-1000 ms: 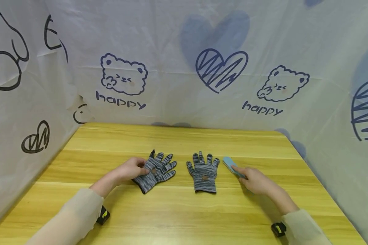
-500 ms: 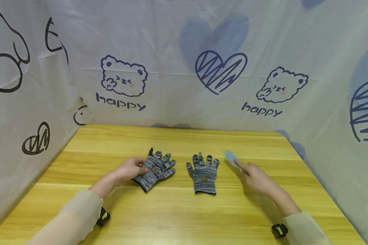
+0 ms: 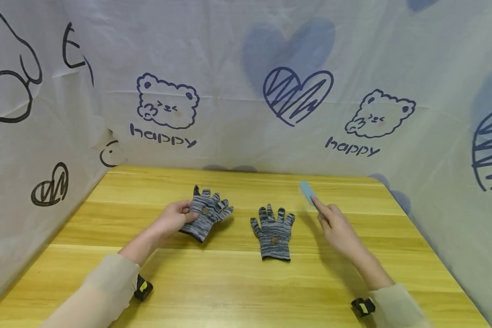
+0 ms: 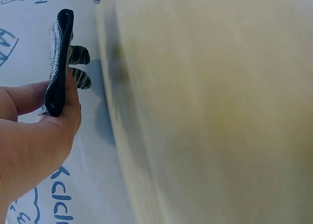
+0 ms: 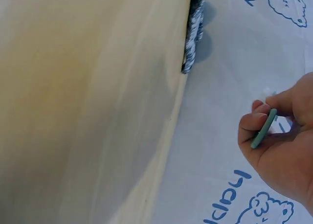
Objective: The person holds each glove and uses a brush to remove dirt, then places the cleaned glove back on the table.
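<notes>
My left hand point(image 3: 174, 221) pinches the side of a grey-and-black striped knit glove point(image 3: 207, 218), which is raised off the tabletop with its fingers pointing away. In the left wrist view the dark cuff opening of that glove point(image 4: 59, 62) faces the camera, thumb on one side and fingers behind. A matching knit glove point(image 3: 275, 239) lies flat on the table to the right, with a brown patch on it. My right hand point(image 3: 338, 230) grips a light blue brush point(image 3: 306, 190) by its handle, held above the table. In the right wrist view the handle end point(image 5: 264, 128) shows inside the curled fingers.
The wood-grain table point(image 3: 246, 291) extends under both arms. A pale cloth sheet point(image 3: 229, 54) with bear and heart drawings hangs behind it and along both sides. Each wrist carries a small black device, such as the left one point(image 3: 143, 288).
My left hand has lifted its glove off the table and slightly away from me. My right hand has raised the brush upward and farther from me. The other glove stays in place.
</notes>
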A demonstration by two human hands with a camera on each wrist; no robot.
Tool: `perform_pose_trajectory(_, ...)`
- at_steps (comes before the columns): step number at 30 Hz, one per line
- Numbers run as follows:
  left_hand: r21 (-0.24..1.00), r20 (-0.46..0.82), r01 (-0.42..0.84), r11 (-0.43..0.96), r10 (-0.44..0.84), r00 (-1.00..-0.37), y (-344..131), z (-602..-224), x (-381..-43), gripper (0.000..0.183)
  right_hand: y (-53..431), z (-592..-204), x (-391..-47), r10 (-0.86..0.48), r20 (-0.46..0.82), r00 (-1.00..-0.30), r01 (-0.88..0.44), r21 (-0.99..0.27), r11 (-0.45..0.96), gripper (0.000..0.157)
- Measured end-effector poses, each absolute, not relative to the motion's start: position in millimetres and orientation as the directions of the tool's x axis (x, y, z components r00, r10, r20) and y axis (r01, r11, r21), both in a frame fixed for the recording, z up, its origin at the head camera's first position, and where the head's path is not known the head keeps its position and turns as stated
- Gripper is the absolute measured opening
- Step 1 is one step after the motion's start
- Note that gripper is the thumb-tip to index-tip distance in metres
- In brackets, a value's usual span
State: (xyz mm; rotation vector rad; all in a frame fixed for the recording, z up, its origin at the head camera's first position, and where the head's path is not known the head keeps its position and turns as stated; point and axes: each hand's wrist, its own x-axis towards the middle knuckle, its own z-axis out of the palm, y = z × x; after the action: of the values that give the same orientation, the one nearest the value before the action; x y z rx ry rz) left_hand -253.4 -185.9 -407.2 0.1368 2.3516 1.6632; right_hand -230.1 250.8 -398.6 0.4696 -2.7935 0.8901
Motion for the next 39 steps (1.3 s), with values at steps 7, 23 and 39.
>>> perform_pose_trajectory(7, 0.971, -0.086, -0.048, 0.235, 0.156, -0.984, -183.7, -395.2, -257.4, 0.054, 235.2, -395.0, -233.9, -0.182, 0.412, -0.893, -0.406, -0.561, 0.722, 0.055)
perform_pose_trajectory(23, 0.994, -0.026, -0.029, -0.102, 0.038, -0.999, -166.5, -379.7, -263.4, 0.055, 180.5, -377.2, -238.9, -0.24, 0.579, -0.779, -0.574, -0.506, 0.644, 0.057)
perform_pose_trajectory(39, 0.95, -0.054, -0.058, -0.308, 0.024, -0.998, -142.0, -380.4, -266.7, 0.063, 132.4, -377.0, -247.3, -0.431, 0.631, -0.646, -0.742, -0.382, 0.551, 0.054)
